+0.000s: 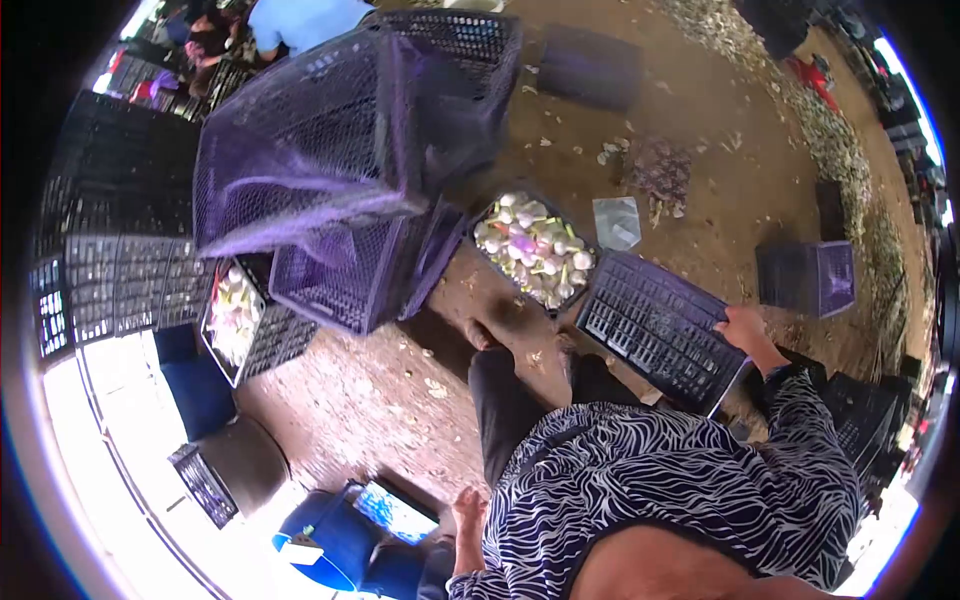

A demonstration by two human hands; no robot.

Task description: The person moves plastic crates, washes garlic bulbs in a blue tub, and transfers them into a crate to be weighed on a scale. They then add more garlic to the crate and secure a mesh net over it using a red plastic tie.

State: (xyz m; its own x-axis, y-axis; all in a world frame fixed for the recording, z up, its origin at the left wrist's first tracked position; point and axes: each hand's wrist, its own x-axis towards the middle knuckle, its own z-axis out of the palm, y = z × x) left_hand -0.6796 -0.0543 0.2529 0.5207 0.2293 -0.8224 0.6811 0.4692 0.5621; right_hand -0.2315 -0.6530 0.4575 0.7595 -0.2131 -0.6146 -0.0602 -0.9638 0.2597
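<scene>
My right hand (742, 328) grips the outer rim of a purple-black slatted plastic crate (655, 325), which is tilted beside my right leg. My left hand (470, 510) hangs low at my side, fingers loosely apart, with nothing visible in it. Ahead of my feet on the ground is a crate heaped with garlic bulbs (533, 250), its corner close to the crate in my right hand. To its left rises a large jumble of purple mesh crates (330, 150), partly smeared by motion.
Another crate of garlic (235, 315) stands at left, near stacked black crates (130, 280). Lone crates lie at the upper middle (590, 65) and right (808, 278). A clear plastic sheet (617, 222) and garlic scraps litter the dirt floor. A person in blue (305, 25) is at the back.
</scene>
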